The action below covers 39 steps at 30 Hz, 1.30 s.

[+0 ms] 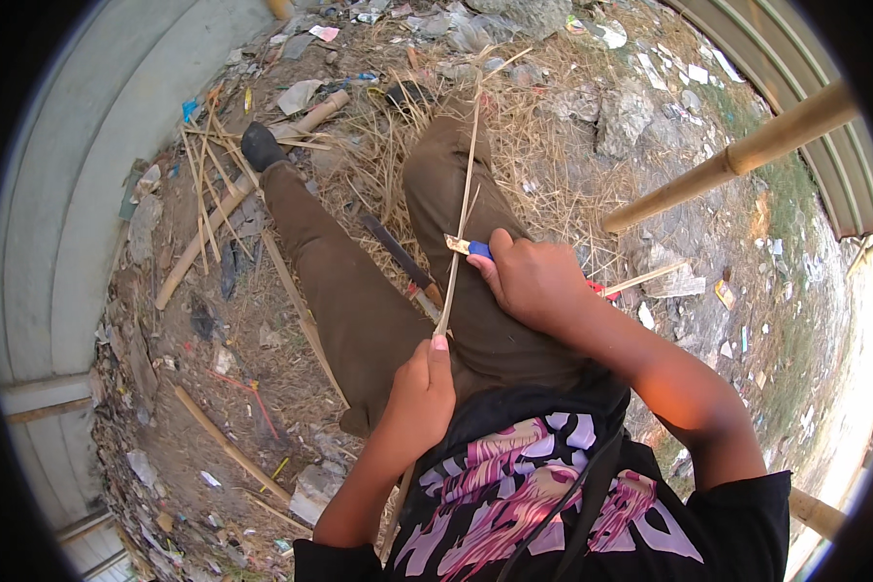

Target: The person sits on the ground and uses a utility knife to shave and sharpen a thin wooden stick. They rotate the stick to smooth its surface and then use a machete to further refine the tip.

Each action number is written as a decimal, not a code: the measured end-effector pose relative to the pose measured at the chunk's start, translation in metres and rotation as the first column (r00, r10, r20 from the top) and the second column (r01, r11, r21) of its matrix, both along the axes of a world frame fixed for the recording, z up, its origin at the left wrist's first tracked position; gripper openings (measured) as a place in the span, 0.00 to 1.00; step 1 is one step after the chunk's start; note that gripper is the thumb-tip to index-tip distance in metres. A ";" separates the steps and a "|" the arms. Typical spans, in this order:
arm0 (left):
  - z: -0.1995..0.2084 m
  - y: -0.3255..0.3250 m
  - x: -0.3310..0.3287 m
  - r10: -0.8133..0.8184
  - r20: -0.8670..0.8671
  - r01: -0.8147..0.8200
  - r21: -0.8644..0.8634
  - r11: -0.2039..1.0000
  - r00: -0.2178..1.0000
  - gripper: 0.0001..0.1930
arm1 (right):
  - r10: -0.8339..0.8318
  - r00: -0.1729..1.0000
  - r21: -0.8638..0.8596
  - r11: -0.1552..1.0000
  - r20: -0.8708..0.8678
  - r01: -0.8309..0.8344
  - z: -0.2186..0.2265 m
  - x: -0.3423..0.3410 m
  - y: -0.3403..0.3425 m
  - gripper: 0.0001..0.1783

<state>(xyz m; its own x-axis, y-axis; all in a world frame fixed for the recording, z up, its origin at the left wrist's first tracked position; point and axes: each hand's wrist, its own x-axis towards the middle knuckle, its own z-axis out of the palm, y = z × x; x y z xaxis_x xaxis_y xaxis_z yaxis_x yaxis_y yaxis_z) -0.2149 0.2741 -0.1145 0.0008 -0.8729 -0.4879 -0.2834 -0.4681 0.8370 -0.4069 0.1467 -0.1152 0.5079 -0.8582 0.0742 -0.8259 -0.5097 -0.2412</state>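
A long, thin bamboo strip [471, 165] runs from my lap out past my right knee. My left hand [424, 388] pinches its near end, thumb on top. In my right hand [533, 276] is a blue box cutter [477, 249], its blade lying across the strip partway along. A thin sliver stands off the strip just beyond the blade. Between my legs lies a machete with a dark blade [390, 242] and a wooden handle, partly hidden by my right thigh and the strip.
Split bamboo strips [207, 184] lie heaped by my left foot, across a bamboo pole [204, 238]. A thick bamboo post [732, 155] slants in at the right. Corrugated metal sheets [97, 213] stand at the left. Straw, stones [626, 116] and litter cover the ground.
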 end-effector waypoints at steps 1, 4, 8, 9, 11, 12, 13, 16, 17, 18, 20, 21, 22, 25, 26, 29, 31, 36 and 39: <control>0.003 0.009 0.001 0.001 0.016 -0.001 0.000 1.000 1.000 0.23 | -0.022 1.000 0.038 0.999 -0.009 0.022 0.001 0.000 -0.002 0.24; 0.026 0.022 0.006 -0.036 0.120 0.030 0.051 0.998 0.992 0.24 | 0.046 0.998 -0.052 0.998 0.032 -0.044 -0.003 -0.004 0.003 0.24; 0.047 0.031 0.007 -0.104 0.227 0.086 0.089 0.992 0.968 0.22 | 0.081 0.996 -0.085 0.993 0.035 -0.077 -0.005 0.001 0.008 0.24; 0.051 0.034 0.009 -0.106 0.239 0.085 0.095 0.992 0.965 0.22 | 0.090 0.995 -0.095 0.992 0.031 -0.087 -0.003 0.002 0.009 0.24; 0.060 0.040 0.011 -0.135 0.267 0.106 0.122 0.987 0.954 0.22 | 0.070 0.997 -0.132 0.989 0.044 -0.064 -0.003 0.003 0.009 0.24; 0.064 0.044 0.011 -0.162 0.282 0.125 0.144 0.982 0.946 0.21 | 0.041 0.997 -0.157 0.987 0.063 -0.031 -0.007 0.004 0.007 0.25; 0.066 0.048 0.013 -0.189 0.296 0.144 0.167 0.975 0.937 0.21 | 0.013 0.997 -0.182 0.983 0.081 0.002 -0.011 0.004 0.005 0.26; 0.069 0.064 0.020 -0.199 0.296 0.146 0.190 0.971 0.934 0.21 | -0.005 0.994 -0.183 0.983 0.113 0.026 -0.012 0.003 0.008 0.25; 0.072 0.070 0.023 -0.205 0.318 0.147 0.196 0.969 0.926 0.21 | 0.004 0.994 -0.192 0.981 0.108 0.017 -0.010 0.004 0.009 0.25; 0.076 0.075 0.026 -0.210 0.339 0.147 0.203 0.968 0.917 0.21 | 0.014 0.995 -0.200 0.980 0.103 0.007 -0.008 0.005 0.011 0.25; 0.079 0.094 0.033 -0.224 0.366 0.155 0.208 0.966 0.903 0.22 | -0.039 0.996 -0.183 0.982 0.085 0.054 -0.007 0.005 0.010 0.25; 0.080 0.105 0.039 -0.241 0.378 0.170 0.212 0.962 0.894 0.22 | -0.109 0.991 -0.155 0.981 0.076 0.120 -0.009 0.005 0.004 0.25; 0.082 0.115 0.046 -0.258 0.389 0.186 0.215 0.959 0.884 0.23 | -0.178 0.982 -0.127 0.974 0.065 0.185 -0.011 0.005 0.000 0.25; 0.082 0.142 0.076 -0.192 0.324 0.114 0.244 0.963 0.926 0.24 | -0.058 0.990 -0.239 0.967 0.128 0.087 -0.016 0.007 0.010 0.26; 0.081 0.146 0.082 -0.185 0.322 0.114 0.226 0.967 0.928 0.25 | -0.028 0.988 -0.281 0.957 0.152 0.071 -0.014 0.010 0.012 0.26; 0.072 0.151 0.089 -0.143 0.264 0.090 0.204 0.975 0.954 0.27 | -0.053 0.991 -0.102 0.993 0.124 0.066 -0.007 0.008 0.014 0.27; 0.062 0.149 0.084 -0.076 0.153 0.039 0.233 0.972 0.985 0.27 | -0.031 0.988 0.008 1.000 0.149 0.030 -0.002 0.000 0.003 0.29; 0.038 0.092 0.050 0.122 -0.031 -0.107 0.308 0.945 0.992 0.25 | 0.025 0.984 0.076 0.996 0.174 -0.039 0.003 -0.015 -0.008 0.29; 0.026 0.045 0.040 0.075 -0.072 -0.051 0.290 0.956 0.995 0.25 | -0.020 0.984 0.133 0.991 0.178 -0.004 0.005 -0.013 -0.002 0.27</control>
<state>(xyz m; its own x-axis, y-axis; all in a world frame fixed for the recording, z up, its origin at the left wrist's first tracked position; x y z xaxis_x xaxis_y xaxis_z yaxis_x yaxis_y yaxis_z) -0.1744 0.3194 -0.0881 0.0013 -0.6950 -0.7190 -0.1823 -0.7071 0.6832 -0.4198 0.1449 -0.1099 0.4899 -0.8704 0.0488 -0.7672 -0.4571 -0.4499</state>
